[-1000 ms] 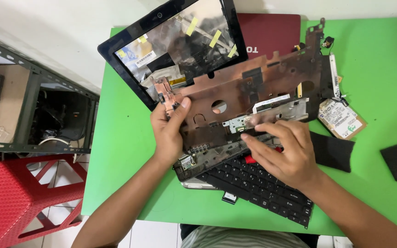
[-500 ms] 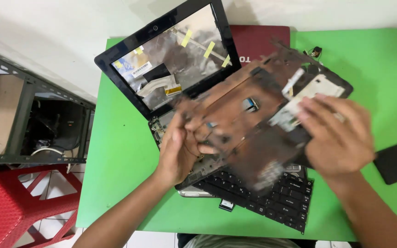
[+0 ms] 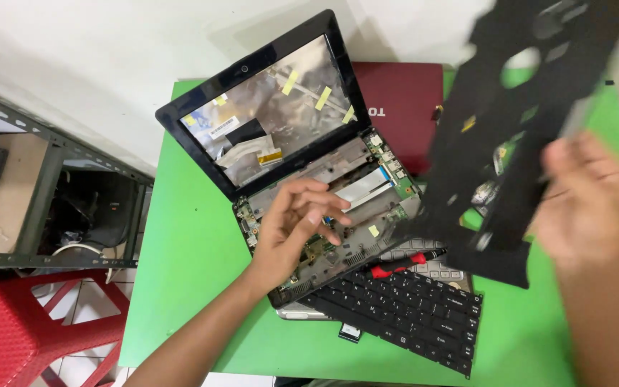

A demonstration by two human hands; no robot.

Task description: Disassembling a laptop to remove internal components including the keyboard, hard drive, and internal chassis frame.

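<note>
A small black laptop (image 3: 274,122) lies opened up on the green table (image 3: 180,236), its screen panel bare and its base exposing the circuit board (image 3: 367,193). My left hand (image 3: 295,222) hovers over the base with fingers spread, holding nothing. My right hand (image 3: 582,201) grips a dark, blurred palmrest cover (image 3: 510,122) and holds it raised above the table's right side, its black underside facing me.
A loose black keyboard (image 3: 410,315) lies at the front with a red-handled screwdriver (image 3: 395,266) on it. A maroon laptop lid (image 3: 402,107) sits behind. A metal shelf rack (image 3: 44,193) and a red plastic stool (image 3: 23,330) stand to the left.
The palmrest cover came off the laptop base and swung up and right in my right hand. My left hand let go of it and now hovers over the exposed board.
</note>
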